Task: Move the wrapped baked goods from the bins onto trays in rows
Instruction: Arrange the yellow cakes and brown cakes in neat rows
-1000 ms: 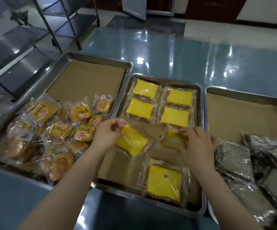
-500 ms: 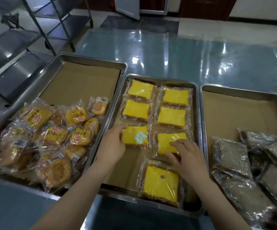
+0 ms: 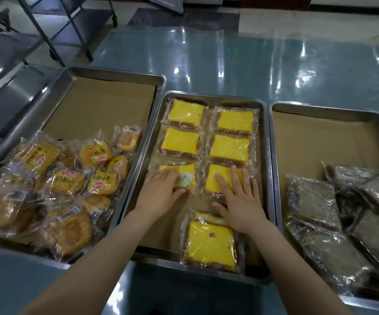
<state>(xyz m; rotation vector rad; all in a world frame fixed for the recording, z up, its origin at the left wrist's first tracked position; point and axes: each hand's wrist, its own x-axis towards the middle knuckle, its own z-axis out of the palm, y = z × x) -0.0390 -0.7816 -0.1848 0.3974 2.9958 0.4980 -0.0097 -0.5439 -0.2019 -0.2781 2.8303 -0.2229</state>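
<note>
Middle tray (image 3: pixel 271 178): left hand (image 3: pixel 161 193) rests on one wrapped cake (image 3: pixel 185 176), right hand (image 3: pixel 239 198) on its 3 o'clock neighbour (image 3: pixel 215 178). Fingers (image 3: pixel 234 176) straight, gripping nothing, probably squaring the third row. Spare cake (image 3: pixel 210 243) waits at 6 o'clock.

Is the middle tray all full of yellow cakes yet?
Not full. The middle tray holds three rows of two yellow cakes, one loose cake near the front, and bare brown paper beside it.
</note>
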